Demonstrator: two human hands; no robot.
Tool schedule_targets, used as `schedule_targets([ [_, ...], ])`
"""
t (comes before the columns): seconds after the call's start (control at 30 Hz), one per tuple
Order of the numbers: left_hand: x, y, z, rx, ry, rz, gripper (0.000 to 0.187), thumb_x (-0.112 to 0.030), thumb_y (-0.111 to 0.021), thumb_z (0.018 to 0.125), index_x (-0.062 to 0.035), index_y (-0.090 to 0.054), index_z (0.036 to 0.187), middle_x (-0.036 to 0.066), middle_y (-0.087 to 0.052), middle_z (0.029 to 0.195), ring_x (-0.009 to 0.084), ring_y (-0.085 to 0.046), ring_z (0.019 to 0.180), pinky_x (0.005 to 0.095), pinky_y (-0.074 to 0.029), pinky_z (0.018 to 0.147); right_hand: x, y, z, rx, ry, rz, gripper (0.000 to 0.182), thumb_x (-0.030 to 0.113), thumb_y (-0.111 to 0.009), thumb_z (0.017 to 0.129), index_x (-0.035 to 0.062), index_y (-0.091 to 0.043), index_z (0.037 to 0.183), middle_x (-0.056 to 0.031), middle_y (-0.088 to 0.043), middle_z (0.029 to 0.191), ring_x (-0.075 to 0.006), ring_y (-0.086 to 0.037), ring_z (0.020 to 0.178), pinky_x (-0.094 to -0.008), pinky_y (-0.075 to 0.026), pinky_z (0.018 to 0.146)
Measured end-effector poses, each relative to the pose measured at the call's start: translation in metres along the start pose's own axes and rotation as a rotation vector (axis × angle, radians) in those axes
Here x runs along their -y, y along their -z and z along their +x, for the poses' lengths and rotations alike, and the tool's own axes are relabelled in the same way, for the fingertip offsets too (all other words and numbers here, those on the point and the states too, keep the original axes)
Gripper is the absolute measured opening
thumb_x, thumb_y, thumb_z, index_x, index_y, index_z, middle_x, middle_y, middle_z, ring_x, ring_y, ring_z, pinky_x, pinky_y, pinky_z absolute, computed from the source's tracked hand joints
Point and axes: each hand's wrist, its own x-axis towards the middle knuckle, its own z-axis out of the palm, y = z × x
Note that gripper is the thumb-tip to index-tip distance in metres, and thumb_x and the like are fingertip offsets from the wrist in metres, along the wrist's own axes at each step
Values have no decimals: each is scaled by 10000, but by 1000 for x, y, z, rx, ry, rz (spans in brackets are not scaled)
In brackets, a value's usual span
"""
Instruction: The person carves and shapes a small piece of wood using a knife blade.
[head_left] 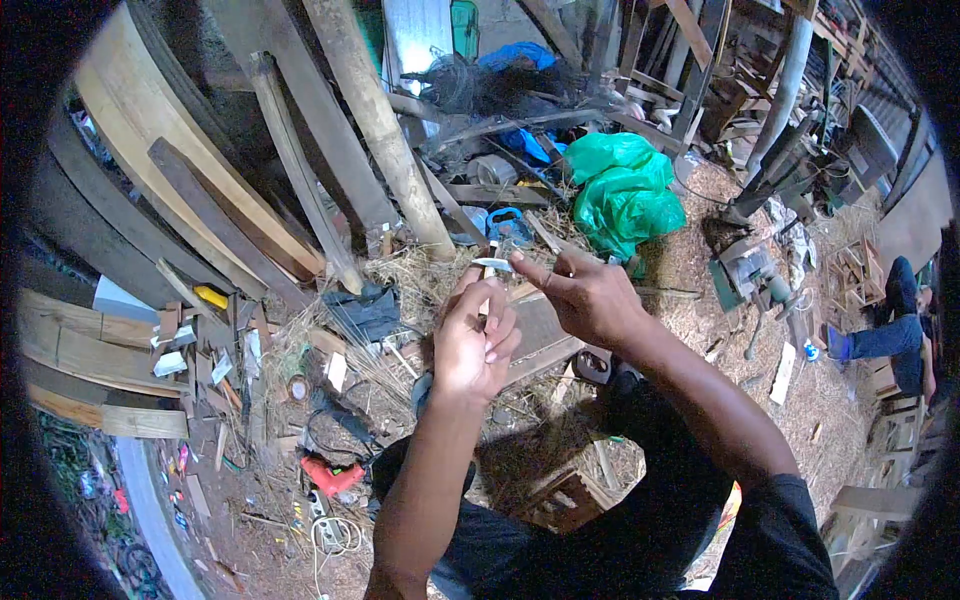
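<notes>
My left hand (pixel 468 345) is raised at the middle of the view, palm turned up, its fingers curled around a thin wooden stick (pixel 488 298) that stands roughly upright. Across the upper part of the stick lies a small, pale, curved strip (pixel 492 263); its exact kind cannot be made out. From the right comes my right hand (pixel 590 300), index finger stretched toward the stick and its tip at the strip's right end. The other fingers of that hand are bent, and its thumb is mostly hidden. Beneath both hands runs a wooden plank (pixel 540 333).
A red power drill (pixel 332 476) lies low at left beside a white power strip (pixel 325 530) with a coiled cord. Long boards (pixel 170 130) lean at left. A green plastic bag (pixel 625 195) sits ahead. At far right is another person's leg (pixel 880 342).
</notes>
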Motion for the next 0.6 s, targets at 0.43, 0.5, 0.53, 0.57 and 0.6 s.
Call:
schedule_targets([
  [0.43,7,2,-3,-133,97,-128,136,-133,-486,922,-77,-469,1045,-31,-362,539,69,-282,363,213,-211,310,-12,8,17,-172,-126,-99,556,65,-569,806,245,-550,1332,-103,-564,762,-296,-596,589,-409,-494,520],
  [0.5,12,-14,-15,-119,79,35,142,-145,-491,918,-77,-479,1042,-34,-365,540,66,-283,368,209,-207,317,-23,17,18,-250,-167,0,523,37,-579,819,193,-560,1318,-138,-564,759,-309,-575,581,-395,-485,544],
  [0.53,10,-12,-15,-112,86,23,166,-145,-492,917,-75,-484,1068,-36,-368,542,63,-287,372,208,-207,320,-20,24,17,-278,-173,94,504,22,-585,827,162,-563,1311,-157,-568,758,-312,-565,579,-385,-479,555],
  [0.57,6,-8,-14,-106,89,7,192,-145,-493,916,-74,-489,1094,-38,-371,544,61,-291,376,206,-206,323,-18,28,17,-301,-175,187,486,6,-590,835,132,-565,1303,-176,-571,756,-314,-555,577,-375,-473,566],
  [0.6,3,-3,-12,-101,97,-7,217,-145,-495,915,-72,-494,1120,-40,-374,547,58,-295,380,205,-205,325,-19,20,14,-284,-190,296,468,3,-590,844,106,-560,1300,-186,-574,751,-308,-553,582,-367,-467,571],
])
